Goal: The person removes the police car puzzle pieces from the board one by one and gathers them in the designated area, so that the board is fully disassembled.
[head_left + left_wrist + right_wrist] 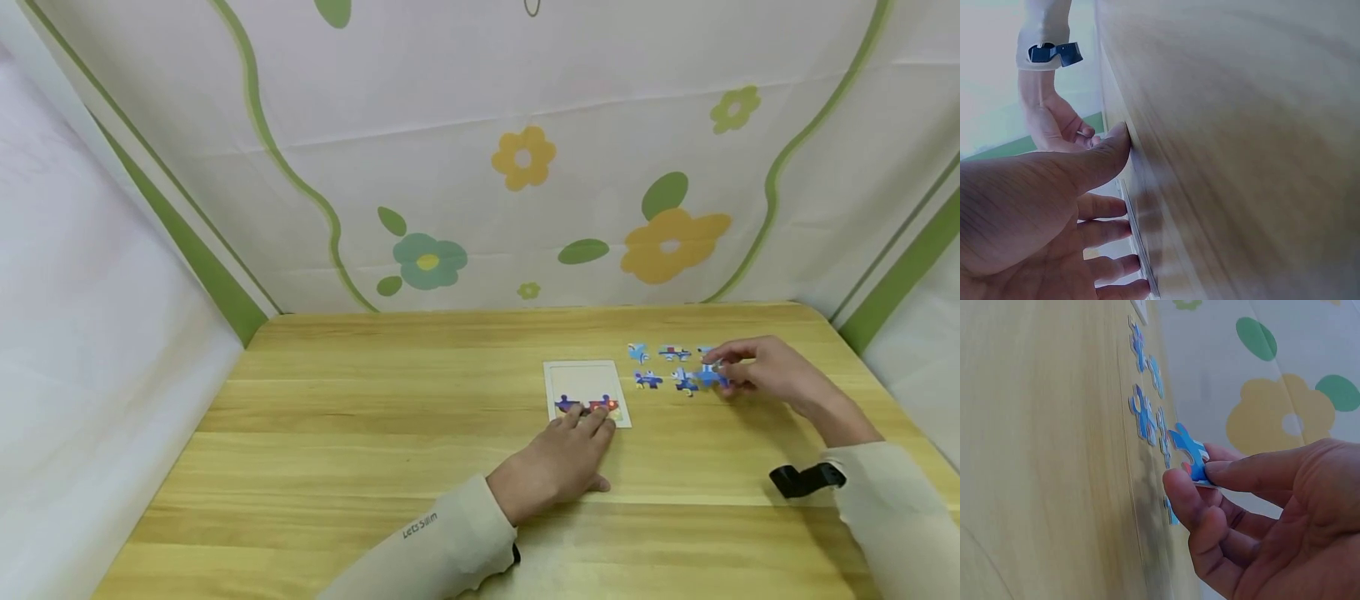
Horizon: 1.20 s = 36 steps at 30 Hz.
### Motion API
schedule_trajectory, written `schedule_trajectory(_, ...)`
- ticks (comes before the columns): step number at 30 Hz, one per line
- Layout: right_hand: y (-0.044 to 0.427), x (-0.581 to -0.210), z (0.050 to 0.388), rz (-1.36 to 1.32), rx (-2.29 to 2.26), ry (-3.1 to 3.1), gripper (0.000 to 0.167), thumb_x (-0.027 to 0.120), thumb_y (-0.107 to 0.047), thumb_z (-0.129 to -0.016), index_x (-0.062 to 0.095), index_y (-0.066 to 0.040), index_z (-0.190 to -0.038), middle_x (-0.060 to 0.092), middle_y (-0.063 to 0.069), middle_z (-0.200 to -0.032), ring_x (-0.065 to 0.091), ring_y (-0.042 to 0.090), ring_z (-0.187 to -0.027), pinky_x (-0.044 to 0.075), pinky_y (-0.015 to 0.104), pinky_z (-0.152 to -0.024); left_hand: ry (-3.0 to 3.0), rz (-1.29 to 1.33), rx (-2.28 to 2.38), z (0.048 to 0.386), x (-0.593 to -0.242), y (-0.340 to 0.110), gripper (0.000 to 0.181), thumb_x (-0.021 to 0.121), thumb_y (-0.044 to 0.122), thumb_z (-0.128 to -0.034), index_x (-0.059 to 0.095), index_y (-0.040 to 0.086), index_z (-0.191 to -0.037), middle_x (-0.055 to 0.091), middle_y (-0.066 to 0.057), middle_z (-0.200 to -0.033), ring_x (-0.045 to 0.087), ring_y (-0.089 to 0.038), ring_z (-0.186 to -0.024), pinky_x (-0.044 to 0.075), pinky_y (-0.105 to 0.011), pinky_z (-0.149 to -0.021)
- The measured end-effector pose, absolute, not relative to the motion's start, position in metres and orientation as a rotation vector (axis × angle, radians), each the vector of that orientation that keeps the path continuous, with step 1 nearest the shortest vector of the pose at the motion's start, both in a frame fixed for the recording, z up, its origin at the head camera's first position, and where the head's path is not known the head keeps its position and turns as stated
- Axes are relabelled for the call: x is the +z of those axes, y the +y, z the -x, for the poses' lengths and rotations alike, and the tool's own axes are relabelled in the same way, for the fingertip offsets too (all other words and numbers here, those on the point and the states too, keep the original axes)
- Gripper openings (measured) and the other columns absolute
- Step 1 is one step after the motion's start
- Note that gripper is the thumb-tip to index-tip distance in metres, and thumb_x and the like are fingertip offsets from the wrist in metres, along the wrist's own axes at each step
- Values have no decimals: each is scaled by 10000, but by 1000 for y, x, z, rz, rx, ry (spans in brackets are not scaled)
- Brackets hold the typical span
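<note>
Left hand (pixel 551 467) lies over the near edge of a cream frame (pixel 583 372) on the desk (pixel 337 450), fingers straight, tips on the frame and its bottom row, thumb on the wood. Good brace; light flat pressure should do, since a harder push could skid the frame. Inside, along the near side: purple piece (pixel 567 405) at left, red piece (pixel 603 406) at right, both with a knob pointing away from the person. What's under the fingertips, can't tell. Right of the frame, loose pieces (pixel 648 381) lie flat in rough rows, close together. At their right end, right hand (pixel 765 375) pinches a blue piece (pixel 1192 456) between thumb and fingertips, just off the desk. It's tilted: in the right wrist view the long axis slants upper left to lower right, free end upper left, away from the grip, notch facing the desk side. I'd hold it by the rim, lift clear of the neighbours before going sideways, level it and match its orientation by the print. Printed detail is too small to read from here.
</note>
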State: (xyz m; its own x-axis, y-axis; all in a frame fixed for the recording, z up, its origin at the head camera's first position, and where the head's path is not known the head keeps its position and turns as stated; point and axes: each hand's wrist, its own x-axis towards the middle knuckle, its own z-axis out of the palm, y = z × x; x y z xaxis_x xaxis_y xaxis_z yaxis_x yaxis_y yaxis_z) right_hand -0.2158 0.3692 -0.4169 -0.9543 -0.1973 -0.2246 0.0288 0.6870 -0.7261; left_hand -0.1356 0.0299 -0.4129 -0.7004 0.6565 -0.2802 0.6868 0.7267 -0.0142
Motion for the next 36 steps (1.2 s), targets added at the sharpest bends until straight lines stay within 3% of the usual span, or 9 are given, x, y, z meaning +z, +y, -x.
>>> schedule_trajectory(11,381,-420,219,37,-1140,2563,344,546,-10,-1035,607,152,-1332,707,89,-990,706,152,-744,589,300,-638,2673,-1067,-167,136,-412,31,789,559,569,-1019,306,182,-1658,272,33,-1735,316,-235,-1588,418,-338,-1221)
schedule_trajectory(18,383,-423,224,-2,-1110,2545,323,578,-18,-1026,627,166,-1287,736,29,-888,687,125,-698,586,295,-616,2671,-1058,-161,136,-412,31,788,559,567,-1019,302,185,-1660,263,34,-1739,309,-235,-1591,419,-343,-1221)
schedule_trajectory(36,376,-422,227,-6,-1081,2544,233,574,33,-999,604,166,-1188,687,59,-872,647,141,-689,579,294,-617,2677,-1048,-162,135,-412,30,787,566,567,-1016,308,190,-1656,263,41,-1739,311,-232,-1589,411,-344,-1228)
